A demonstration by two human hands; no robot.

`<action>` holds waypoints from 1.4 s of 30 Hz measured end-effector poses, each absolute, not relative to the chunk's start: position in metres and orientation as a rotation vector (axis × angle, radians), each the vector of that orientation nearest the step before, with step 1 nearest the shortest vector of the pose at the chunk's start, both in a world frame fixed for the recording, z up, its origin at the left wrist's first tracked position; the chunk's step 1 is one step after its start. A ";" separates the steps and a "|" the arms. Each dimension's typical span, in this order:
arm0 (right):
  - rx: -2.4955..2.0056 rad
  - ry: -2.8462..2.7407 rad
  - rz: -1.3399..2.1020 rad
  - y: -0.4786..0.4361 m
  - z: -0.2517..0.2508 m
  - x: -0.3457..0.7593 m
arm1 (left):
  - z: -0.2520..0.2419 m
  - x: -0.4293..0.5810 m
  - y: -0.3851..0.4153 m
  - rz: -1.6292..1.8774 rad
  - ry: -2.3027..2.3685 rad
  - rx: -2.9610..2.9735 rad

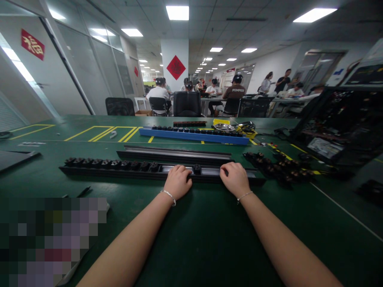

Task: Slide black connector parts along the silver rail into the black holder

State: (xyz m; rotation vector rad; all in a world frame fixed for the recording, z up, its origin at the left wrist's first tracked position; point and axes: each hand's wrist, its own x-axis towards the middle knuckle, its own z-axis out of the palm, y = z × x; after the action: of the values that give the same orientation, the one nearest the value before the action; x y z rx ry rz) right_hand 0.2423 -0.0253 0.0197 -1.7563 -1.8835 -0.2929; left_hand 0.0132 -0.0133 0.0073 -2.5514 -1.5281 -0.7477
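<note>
A long black rail [143, 175] with a silver inner channel lies across the green table in front of me. Small black blocks [113, 164] sit in a row along its left part. My left hand [178, 182] has its fingers curled over the rail, right of that row. A single black block [197, 169] sits in the channel between my two hands. Toward the rail's right end, my right hand [236, 178] grips it with bent fingers, its fingertips partly hidden. Just behind lies a second black rail [176, 152], its silver channel showing no blocks.
A pile of loose black blocks [284, 167] lies right of the rail. Farther back are a blue rail [191, 136] with black blocks, a metal dish [224, 127] and yellow trays. A large dark machine [338, 123] stands at right. A blurred-out patch covers the lower left.
</note>
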 end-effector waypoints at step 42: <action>-1.786 -1.748 -0.203 -0.017 0.006 0.175 | 0.006 0.020 -0.017 -0.755 -1.421 -2.616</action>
State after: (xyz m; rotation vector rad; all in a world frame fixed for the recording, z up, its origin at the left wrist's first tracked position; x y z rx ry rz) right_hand 0.1754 -0.0166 0.0057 -1.7863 -1.7477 -0.2031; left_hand 0.0204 -0.0165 0.0065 -2.6162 -1.4212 -0.7548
